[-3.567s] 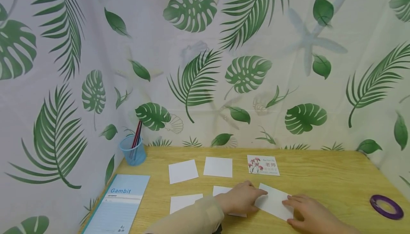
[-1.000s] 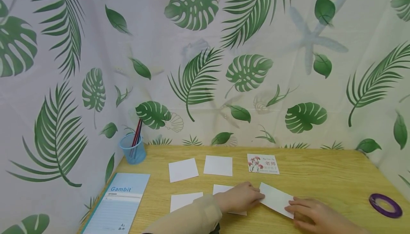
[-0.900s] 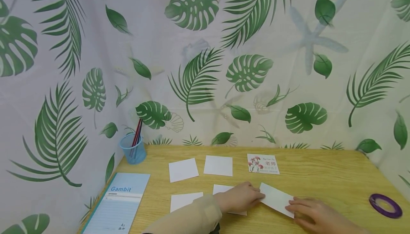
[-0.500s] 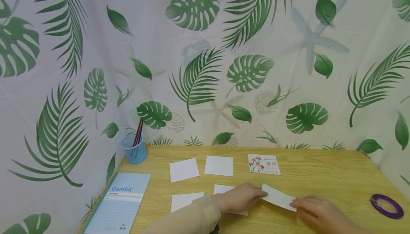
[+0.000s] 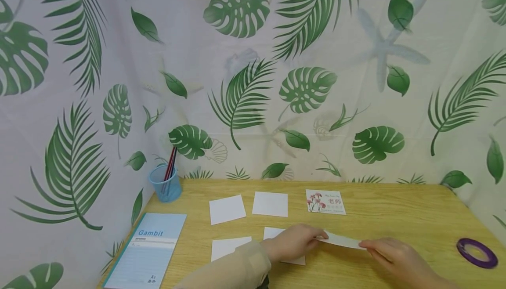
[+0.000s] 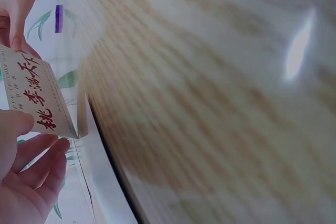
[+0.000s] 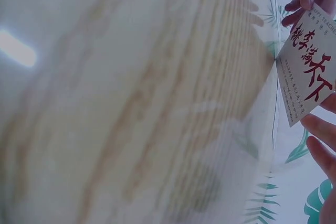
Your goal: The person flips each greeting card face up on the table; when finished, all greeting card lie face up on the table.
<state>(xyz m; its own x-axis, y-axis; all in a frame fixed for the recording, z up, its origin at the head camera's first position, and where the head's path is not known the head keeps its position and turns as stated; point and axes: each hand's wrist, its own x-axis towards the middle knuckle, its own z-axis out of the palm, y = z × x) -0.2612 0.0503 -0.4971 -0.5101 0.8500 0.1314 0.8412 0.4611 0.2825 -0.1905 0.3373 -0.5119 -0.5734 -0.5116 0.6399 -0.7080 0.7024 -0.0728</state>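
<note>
A greeting card (image 5: 341, 240) is raised off the table and tilted, so only a narrow white strip of it shows in the head view. My left hand (image 5: 296, 240) pinches its left end between thumb and fingers. At the other end my right hand (image 5: 399, 256) pinches it too. Both wrist views show the card's printed face (image 6: 38, 94), with large red Chinese characters and small lettering. Under my left forearm lie a partly covered white card (image 5: 294, 258) and another white card (image 5: 227, 247).
Two white cards (image 5: 227, 210) lie farther back, and a flower-printed card (image 5: 325, 202) rests beyond my hands. At the left are a blue notebook (image 5: 146, 249) and a pen cup (image 5: 166, 188) with pencils. A purple tape roll (image 5: 477, 253) sits at the right.
Earlier the card lay nearly flat under my fingers. Its near edge has come up, tipping the white side away from the head view, and my right fingers have closed on its right end.
</note>
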